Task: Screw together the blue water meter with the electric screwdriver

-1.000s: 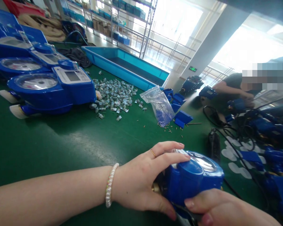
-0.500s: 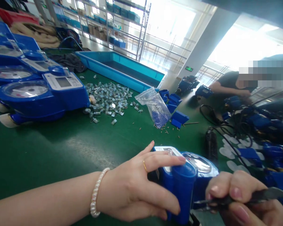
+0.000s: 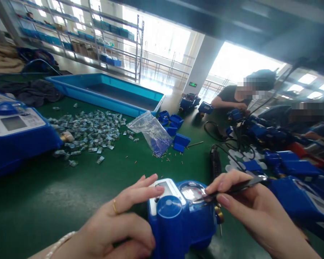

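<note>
A blue meter point(image 3: 169, 230) with a grey display and a round clear dial stands at the bottom centre. My left hand point(image 3: 121, 219) rests against its left side, fingers spread, one fingertip over the display panel; a ring and a beaded bracelet are on it. Dark tweezers point(image 3: 240, 186) are pinched in my right hand point(image 3: 248, 201), their tips pointing left over the clear dial. A brass fitting point(image 3: 219, 215) sticks out of the meter's right side, below my right fingertips.
Small clear parts point(image 3: 89, 131) lie heaped at left, beside another blue meter point(image 3: 18, 133). Behind are a blue tray point(image 3: 110, 97), a plastic bag point(image 3: 153, 133) and blue covers point(image 3: 181, 142). More meters point(image 3: 305, 205) and people are at right.
The view has shifted right. My right hand and the tweezers have risen from the meter's lower side to above its dial. My left hand has drawn back slightly from the meter's top.
</note>
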{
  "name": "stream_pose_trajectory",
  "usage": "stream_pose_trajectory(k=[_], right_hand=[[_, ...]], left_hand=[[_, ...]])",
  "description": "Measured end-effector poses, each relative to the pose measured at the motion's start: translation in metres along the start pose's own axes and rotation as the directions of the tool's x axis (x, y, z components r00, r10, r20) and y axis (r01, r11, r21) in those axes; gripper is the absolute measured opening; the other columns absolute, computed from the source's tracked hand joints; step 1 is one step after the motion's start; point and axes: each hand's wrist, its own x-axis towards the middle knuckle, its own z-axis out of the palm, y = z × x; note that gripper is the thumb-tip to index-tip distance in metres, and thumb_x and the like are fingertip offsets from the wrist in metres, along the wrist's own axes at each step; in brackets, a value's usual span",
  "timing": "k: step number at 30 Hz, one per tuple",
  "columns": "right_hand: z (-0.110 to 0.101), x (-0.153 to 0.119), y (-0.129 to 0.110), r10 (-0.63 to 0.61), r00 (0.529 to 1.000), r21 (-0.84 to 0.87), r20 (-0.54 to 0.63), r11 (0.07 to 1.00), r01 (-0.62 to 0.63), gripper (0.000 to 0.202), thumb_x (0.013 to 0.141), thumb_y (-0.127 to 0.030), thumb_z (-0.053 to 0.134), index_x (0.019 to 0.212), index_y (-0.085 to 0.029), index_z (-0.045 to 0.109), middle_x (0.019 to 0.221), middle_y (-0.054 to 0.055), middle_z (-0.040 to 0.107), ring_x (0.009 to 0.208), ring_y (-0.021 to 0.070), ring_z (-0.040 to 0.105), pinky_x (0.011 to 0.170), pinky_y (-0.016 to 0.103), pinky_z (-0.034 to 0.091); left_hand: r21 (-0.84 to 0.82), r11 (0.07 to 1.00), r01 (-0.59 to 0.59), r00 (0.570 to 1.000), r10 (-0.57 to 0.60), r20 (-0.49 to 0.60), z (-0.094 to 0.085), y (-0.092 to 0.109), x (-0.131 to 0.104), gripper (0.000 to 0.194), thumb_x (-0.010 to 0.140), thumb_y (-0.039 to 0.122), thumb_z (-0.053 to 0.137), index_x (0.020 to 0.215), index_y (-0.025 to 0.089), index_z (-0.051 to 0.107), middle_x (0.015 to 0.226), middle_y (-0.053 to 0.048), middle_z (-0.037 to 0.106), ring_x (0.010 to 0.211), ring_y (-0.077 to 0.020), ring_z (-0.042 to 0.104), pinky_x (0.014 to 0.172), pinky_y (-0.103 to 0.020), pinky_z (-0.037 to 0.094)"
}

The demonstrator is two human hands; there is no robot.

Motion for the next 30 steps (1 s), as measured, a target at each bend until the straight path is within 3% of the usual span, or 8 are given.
stream_pose_trajectory(k=[2,4,5,8,11,14,19,30], right_hand=[[0.001,0.003,-0.004,0.018,0.999,-0.010,0.050,1.000,-0.018,0.006,0.085,-0.026,0.065,0.085,-0.026,0.060,0.088,-0.003,0.068,0.081,0.0088,0.062,0.070,0.013,0.051],[0.002,0.005,-0.006,0.028,0.996,-0.009,0.081,1.000,-0.027,0.006,0.086,-0.028,0.065,0.085,-0.026,0.060,0.089,-0.003,0.068,0.083,0.0085,0.062,0.071,0.012,0.051],[0.002,0.005,-0.006,0.034,0.995,-0.008,0.091,0.999,-0.034,0.005,0.086,-0.029,0.065,0.085,-0.026,0.060,0.090,-0.003,0.068,0.083,0.0085,0.062,0.071,0.013,0.051],[-0.001,0.007,-0.005,0.046,0.993,-0.002,0.113,0.999,-0.046,0.005,0.086,-0.028,0.064,0.085,-0.027,0.059,0.090,-0.004,0.067,0.083,0.0083,0.062,0.072,0.013,0.050],[-0.005,0.008,-0.003,0.053,0.989,0.010,0.141,0.998,-0.054,0.006,0.086,-0.026,0.064,0.085,-0.026,0.058,0.090,-0.003,0.068,0.083,0.0090,0.063,0.072,0.014,0.051],[-0.008,0.008,-0.003,0.060,0.982,0.018,0.181,0.998,-0.065,0.004,0.087,-0.025,0.063,0.086,-0.026,0.059,0.091,-0.002,0.067,0.083,0.0104,0.063,0.073,0.017,0.052],[-0.009,0.008,0.002,-0.026,0.975,0.065,0.220,0.998,0.012,0.010,0.086,-0.018,0.062,0.085,-0.028,0.061,0.091,-0.003,0.068,0.086,0.0111,0.064,0.077,0.020,0.054],[-0.004,0.003,0.017,-0.306,0.949,0.019,0.076,0.952,0.305,0.026,0.078,-0.007,0.066,0.084,-0.032,0.066,0.090,-0.004,0.074,0.081,0.0133,0.069,0.074,0.021,0.058]], left_hand=[[-0.157,0.956,0.246,0.952,-0.269,-0.145,-0.010,0.007,0.013,0.003,0.082,0.027,0.065,0.082,0.029,0.067,0.111,0.000,0.067,0.109,-0.0206,0.060,0.091,-0.030,0.052],[-0.441,0.784,0.437,0.809,-0.557,-0.190,-0.016,0.012,0.033,0.002,0.082,0.023,0.061,0.083,0.024,0.062,0.091,-0.001,0.068,0.085,-0.0153,0.064,0.075,-0.022,0.054],[-0.566,0.673,0.477,0.754,-0.644,-0.130,-0.017,0.015,0.045,0.002,0.080,0.020,0.060,0.082,0.022,0.061,0.085,0.000,0.066,0.075,-0.0135,0.063,0.071,-0.022,0.053],[-0.698,0.481,0.531,0.733,-0.674,0.093,-0.010,0.026,0.079,0.011,0.072,0.011,0.050,0.075,0.017,0.058,0.071,0.001,0.055,0.059,-0.0105,0.050,0.056,-0.021,0.046],[-0.437,0.717,0.543,0.825,-0.554,0.116,0.003,0.040,0.098,0.019,0.075,0.016,0.045,0.066,0.017,0.062,0.058,0.003,0.045,0.054,-0.0101,0.041,0.051,-0.019,0.036],[-0.019,0.907,0.421,0.878,-0.402,0.259,0.016,0.047,0.100,0.023,0.076,0.019,0.048,0.072,0.020,0.071,0.069,0.002,0.059,0.066,-0.0113,0.051,0.063,-0.020,0.039],[0.054,0.904,0.423,0.806,-0.403,0.433,0.025,0.037,0.095,0.026,0.072,0.022,0.053,0.084,0.026,0.076,0.073,0.001,0.058,0.072,-0.0144,0.054,0.059,-0.021,0.037],[0.074,0.884,0.461,0.786,-0.445,0.428,0.027,0.035,0.098,0.028,0.067,0.018,0.053,0.081,0.024,0.077,0.063,0.001,0.055,0.062,-0.0120,0.048,0.051,-0.019,0.033]])
